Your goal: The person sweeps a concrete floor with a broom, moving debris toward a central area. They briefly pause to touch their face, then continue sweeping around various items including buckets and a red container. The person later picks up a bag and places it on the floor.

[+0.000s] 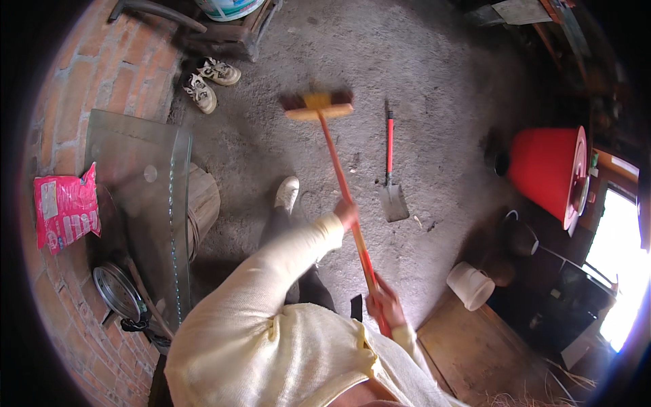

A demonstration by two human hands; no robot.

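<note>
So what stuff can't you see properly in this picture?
In the head view:
Push broom's bristles: smeared, probably by motion, so single strands don't show.
Broom handle's near end: lost against the cream sweater.
White-and-teal bucket: cut off by the top edge.
Log: its left part is dim behind the cloudy glass sheet.
Window: glare whites out whatever is outside.

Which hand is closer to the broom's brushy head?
Left. The left hand grips the handle partway along; the right hand grips farther from the broom head, near the other end.
</note>
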